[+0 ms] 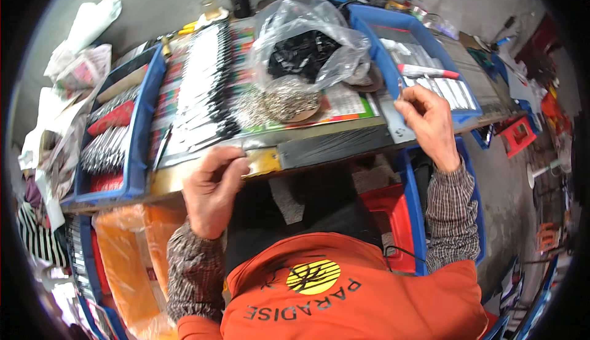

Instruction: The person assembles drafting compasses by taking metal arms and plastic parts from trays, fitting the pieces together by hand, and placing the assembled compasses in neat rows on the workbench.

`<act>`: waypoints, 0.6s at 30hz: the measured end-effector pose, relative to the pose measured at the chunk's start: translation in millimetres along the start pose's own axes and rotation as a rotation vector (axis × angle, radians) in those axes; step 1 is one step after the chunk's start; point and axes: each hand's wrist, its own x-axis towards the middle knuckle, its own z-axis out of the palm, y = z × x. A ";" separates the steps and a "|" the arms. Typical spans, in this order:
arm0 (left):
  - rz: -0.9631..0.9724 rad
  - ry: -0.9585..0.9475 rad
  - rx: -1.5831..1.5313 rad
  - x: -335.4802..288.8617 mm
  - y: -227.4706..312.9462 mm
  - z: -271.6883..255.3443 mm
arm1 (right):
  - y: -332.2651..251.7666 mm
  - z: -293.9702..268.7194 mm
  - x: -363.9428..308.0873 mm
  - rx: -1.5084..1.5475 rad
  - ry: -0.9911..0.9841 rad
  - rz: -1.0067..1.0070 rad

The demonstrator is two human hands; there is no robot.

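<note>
My right hand (pixel 428 122) is raised at the front of the right blue tray (pixel 462 116), its thumb and forefinger pinched on a thin metallic piece (pixel 401 86). Over the table's front edge, my left hand (pixel 214 186) is curled with thumb and fingertips together; anything between them is too small to make out. Beyond it lies a long row of flat silvery pieces with black ends (pixel 203 88). A heap of small shiny metal parts (pixel 289 99) sits mid-table, before a clear plastic bag (pixel 276 17) of black pieces (pixel 304 54).
A red-and-white marker (pixel 428 71) lies across silvery strips in the right tray. At left stands a blue bin (pixel 136 156) with metal pieces and red bundles. Orange plastic wrapping (pixel 123 248) and a red stool (pixel 393 223) are below the table edge.
</note>
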 end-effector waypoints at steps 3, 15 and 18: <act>-0.057 -0.060 -0.041 -6.2 -1.2 9.0 | -16.1 29.1 -12.9 0.171 -0.170 -0.032; -0.185 -0.115 -0.246 -23.2 -10.8 10.1 | -55.3 107.5 -46.0 0.618 -0.561 -0.024; -0.223 -0.110 -0.249 -25.8 -15.1 12.9 | -56.1 119.5 -51.8 0.658 -0.555 -0.004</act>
